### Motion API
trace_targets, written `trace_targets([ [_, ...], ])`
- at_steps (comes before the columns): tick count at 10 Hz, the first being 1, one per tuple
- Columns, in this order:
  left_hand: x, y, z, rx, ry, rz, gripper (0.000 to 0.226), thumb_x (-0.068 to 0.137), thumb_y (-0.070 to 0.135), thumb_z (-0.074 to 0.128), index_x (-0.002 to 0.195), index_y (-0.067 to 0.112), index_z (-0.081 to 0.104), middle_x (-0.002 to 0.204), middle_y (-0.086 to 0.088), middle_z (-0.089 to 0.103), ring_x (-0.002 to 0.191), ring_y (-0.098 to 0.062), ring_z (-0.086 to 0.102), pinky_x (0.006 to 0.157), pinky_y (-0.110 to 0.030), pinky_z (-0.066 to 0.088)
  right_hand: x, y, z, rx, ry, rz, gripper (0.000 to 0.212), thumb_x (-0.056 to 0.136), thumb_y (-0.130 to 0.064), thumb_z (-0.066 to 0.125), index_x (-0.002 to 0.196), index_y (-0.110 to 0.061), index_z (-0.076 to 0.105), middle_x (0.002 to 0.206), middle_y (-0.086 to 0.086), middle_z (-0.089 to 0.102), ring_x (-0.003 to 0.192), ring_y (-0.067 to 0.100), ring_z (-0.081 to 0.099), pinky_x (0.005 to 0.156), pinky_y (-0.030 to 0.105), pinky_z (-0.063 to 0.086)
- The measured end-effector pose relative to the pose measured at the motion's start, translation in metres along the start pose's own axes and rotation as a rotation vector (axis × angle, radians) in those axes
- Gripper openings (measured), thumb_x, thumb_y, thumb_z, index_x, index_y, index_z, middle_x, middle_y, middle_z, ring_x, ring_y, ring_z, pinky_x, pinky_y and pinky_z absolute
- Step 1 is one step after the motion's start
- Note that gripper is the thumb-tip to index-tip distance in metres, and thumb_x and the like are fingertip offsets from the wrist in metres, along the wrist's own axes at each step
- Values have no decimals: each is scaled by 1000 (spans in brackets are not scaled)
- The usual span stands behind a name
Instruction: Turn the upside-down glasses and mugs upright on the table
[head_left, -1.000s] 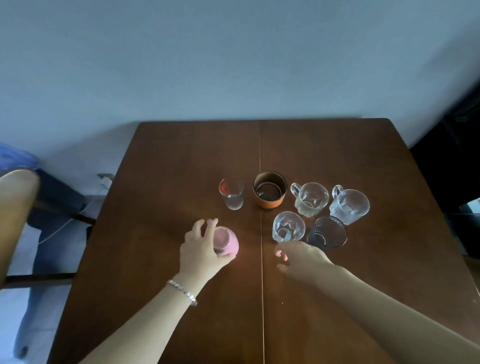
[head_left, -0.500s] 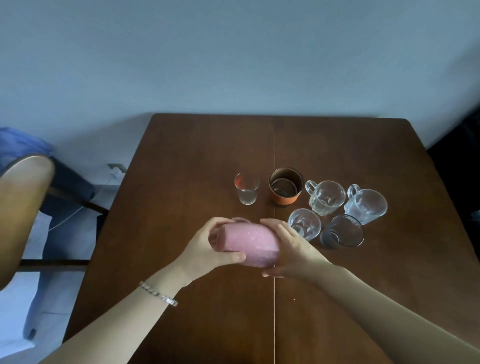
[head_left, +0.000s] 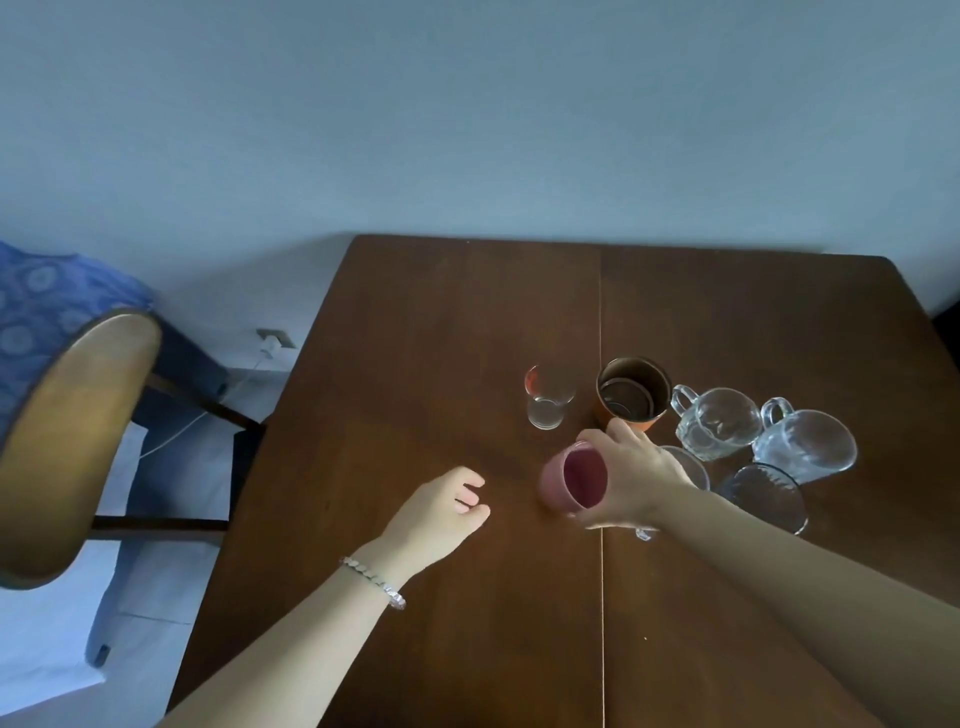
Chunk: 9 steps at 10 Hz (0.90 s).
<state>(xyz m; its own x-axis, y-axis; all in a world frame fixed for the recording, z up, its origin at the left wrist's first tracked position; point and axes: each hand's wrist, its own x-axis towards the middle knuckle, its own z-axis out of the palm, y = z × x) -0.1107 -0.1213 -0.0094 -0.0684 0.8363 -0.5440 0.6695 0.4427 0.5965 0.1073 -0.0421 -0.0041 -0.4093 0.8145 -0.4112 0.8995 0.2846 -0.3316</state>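
My right hand (head_left: 636, 475) grips the pink mug (head_left: 571, 483), which is tilted with its mouth open toward me and to the left, low over the brown table (head_left: 415, 338). My left hand (head_left: 441, 512) hovers apart from it to the left, fingers loosely curled, holding nothing. Behind stand a small clear glass (head_left: 548, 397) and an orange-brown cup (head_left: 631, 397), both mouth up. To the right are two clear glass mugs (head_left: 719, 428) (head_left: 805, 444) and a clear glass (head_left: 769, 493). Another glass (head_left: 688, 465) is partly hidden behind my right hand.
A wooden chair (head_left: 67, 426) stands left of the table, with blue patterned cloth (head_left: 41, 291) behind it. A wall socket with a white plug and cable (head_left: 272, 343) sits low on the wall. The table's left edge runs close to my left forearm.
The pink mug went from mouth-down under my left hand, to lying sideways between both hands, to mouth-up and tilted in my right hand alone. My left hand let go and drew back left.
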Motion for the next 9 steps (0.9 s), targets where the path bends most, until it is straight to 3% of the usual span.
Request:
trace_targets([
  [4,23,28,17,128,-71,46,33,89,31,51,121,21,54,122,1,65,106,-15,64,90,-29,54,30,-19,12,-329,-146,66,95,61,-42,79,139,-18,30,131,12,37,121,27,38,88,34,48],
  [6,17,34,16,211,-60,52,33,90,32,50,121,21,54,122,0,66,105,-17,65,91,-30,54,24,-22,16,-362,-118,97,114,68,-38,80,149,-9,5,141,13,34,130,29,34,102,36,39],
  [7,8,39,15,270,-43,48,33,91,31,48,122,20,53,122,0,65,106,-19,64,92,-32,54,9,-19,9,-261,-92,186,102,76,-22,75,148,-3,6,145,13,32,134,28,33,104,38,39],
  [8,-1,55,16,328,-59,50,36,91,31,48,125,20,50,128,-3,62,111,-21,61,94,-31,51,-10,-5,-5,-227,-93,199,59,85,-9,60,138,-8,34,137,12,48,128,29,46,95,38,45],
  [9,-17,84,14,386,-145,59,49,89,30,50,135,17,40,138,-8,49,120,-23,54,93,-28,43,-36,8,-24,-194,-255,152,48,82,-18,62,128,-7,50,121,9,66,113,26,61,90,35,51],
])
